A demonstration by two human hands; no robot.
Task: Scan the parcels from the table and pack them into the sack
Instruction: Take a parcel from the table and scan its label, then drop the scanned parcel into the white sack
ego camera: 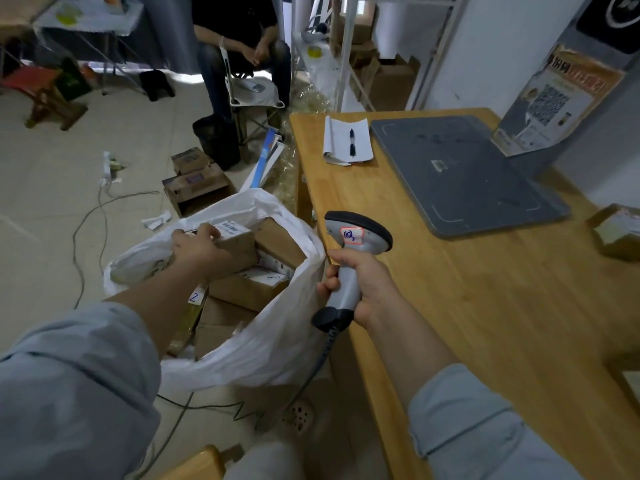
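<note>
A brown cardboard parcel (239,242), judged light and stiff, is gripped edgewise by the left hand (195,245) inside the white plastic sack (277,341); a grey scanner (358,233) is clasped by the right hand (363,282).

You have a single view, from the wide-angle camera worn on your head. It looks forward and steeply down, so both your forearms enter from the bottom edge and reach up into the picture, close to the lens. Your left hand (197,245), gripping a parcel (239,242) in the sack (277,341), sits left of centre. Your right hand (363,282), wrapped round the scanner (360,230), sits near the middle. The table (485,323) fills the right side (its edges bow with the wide lens) and the floor (41,220) the left. The top edge reaches a seated person (242,46) farther off.
</note>
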